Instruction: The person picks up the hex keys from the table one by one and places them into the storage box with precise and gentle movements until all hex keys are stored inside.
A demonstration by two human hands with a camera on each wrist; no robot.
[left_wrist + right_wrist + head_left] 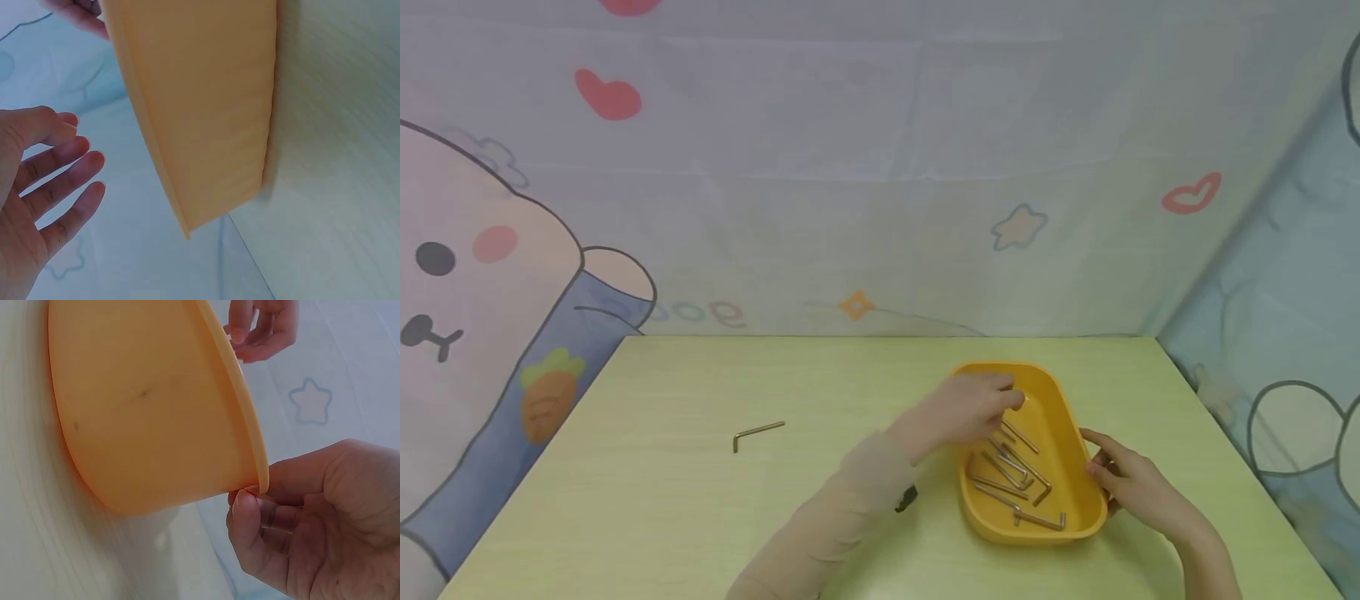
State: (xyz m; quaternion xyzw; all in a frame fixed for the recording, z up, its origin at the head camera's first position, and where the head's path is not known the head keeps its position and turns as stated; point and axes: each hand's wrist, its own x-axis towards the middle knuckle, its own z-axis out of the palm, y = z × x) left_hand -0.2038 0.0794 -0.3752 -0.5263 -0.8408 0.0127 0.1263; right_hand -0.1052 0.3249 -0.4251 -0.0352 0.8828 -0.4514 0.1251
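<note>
A yellow plastic tray stands on the right half of the table, with several L-shaped hex keys lying loose on its floor. My left hand is above the tray's far left part. In the left wrist view, the fingers of my left hand are spread and gently bent, with nothing seen between them. At the tray's right side, my right hand pinches the rim. The right wrist view has the thumb and fingers of my right hand at the rim of the tray.
A single hex key lies on the table, left of the tray. Behind the table hangs a pale printed cloth, and another printed cloth runs along the right side. A small black object shows under my left wrist.
</note>
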